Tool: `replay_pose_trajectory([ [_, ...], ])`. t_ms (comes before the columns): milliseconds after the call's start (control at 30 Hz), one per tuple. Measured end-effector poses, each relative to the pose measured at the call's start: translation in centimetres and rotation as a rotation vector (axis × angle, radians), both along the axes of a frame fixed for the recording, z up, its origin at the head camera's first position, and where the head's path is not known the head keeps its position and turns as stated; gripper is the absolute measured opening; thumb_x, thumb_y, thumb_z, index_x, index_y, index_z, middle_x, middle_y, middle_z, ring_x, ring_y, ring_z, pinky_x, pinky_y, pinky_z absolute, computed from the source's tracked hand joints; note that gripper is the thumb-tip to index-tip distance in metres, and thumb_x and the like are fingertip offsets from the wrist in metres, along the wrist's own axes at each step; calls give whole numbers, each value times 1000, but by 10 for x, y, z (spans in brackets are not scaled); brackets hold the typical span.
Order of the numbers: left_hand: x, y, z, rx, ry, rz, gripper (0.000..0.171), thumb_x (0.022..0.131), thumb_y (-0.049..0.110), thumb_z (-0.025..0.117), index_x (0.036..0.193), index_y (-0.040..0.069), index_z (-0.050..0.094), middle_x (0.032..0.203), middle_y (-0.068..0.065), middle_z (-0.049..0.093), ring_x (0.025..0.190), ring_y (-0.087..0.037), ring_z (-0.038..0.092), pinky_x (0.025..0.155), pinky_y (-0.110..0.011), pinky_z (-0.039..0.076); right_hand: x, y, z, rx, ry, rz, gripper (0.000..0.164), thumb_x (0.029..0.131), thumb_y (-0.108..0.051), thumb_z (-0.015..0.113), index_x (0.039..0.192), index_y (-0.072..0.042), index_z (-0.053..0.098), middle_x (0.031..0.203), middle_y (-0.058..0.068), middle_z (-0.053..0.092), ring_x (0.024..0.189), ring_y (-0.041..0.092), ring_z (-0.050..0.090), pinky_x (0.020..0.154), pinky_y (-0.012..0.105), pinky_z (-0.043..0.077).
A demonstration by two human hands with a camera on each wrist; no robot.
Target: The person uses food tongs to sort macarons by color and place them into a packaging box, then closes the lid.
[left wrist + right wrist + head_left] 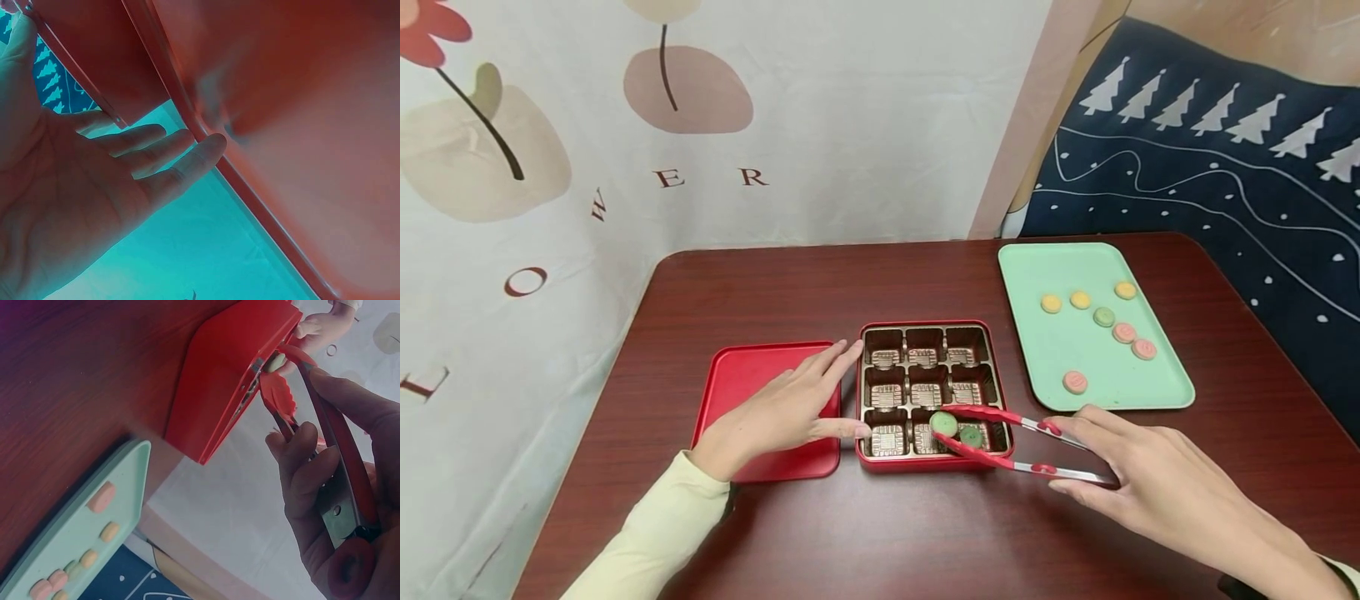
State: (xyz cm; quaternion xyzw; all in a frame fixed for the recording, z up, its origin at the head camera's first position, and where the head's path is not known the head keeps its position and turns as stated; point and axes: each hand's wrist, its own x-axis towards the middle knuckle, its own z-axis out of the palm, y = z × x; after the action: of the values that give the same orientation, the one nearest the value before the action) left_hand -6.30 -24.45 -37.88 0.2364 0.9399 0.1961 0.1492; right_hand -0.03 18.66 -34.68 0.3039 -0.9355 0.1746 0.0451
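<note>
In the head view my right hand (1157, 479) grips red-and-silver tongs (1067, 475). Between the tong tips is a round green piece (943, 423), like a macaron, above the front middle part of the divided red box (934, 467). Inside the box's front right compartment lies a second green piece (971, 437). My left hand (786, 408) spreads flat over the red lid (741, 375), its fingertips and thumb at the box's left edge. In the right wrist view the tongs (340, 444) partly hide the held green piece (275, 361).
A mint tray (1060, 267) stands right of the box at the back. On it lie several round pieces: yellow (1080, 299), pink (1075, 382) and one green (1103, 317). The brown table (760, 292) meets a printed curtain (850, 125) at its back edge.
</note>
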Motion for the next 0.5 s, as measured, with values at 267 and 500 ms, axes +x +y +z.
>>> replay_pose_trajectory([
  [267,-1,0,1,3,4,7,116,94,72,74,177,14,17,177,-23,23,160,-47,27,121,-68,31,-2,-2,1,21,23,9,64,76,-36,101,132,-15,77,113,-4,73,68,-7,48,52,19,41],
  [500,1,-1,-1,5,-15,20,116,93,73,73,177,16,16,177,-22,22,160,-47,26,121,-69,32,-2,2,-3,14,63,10,66,75,-38,101,132,-14,77,115,-1,75,67,-6,50,52,20,42],
])
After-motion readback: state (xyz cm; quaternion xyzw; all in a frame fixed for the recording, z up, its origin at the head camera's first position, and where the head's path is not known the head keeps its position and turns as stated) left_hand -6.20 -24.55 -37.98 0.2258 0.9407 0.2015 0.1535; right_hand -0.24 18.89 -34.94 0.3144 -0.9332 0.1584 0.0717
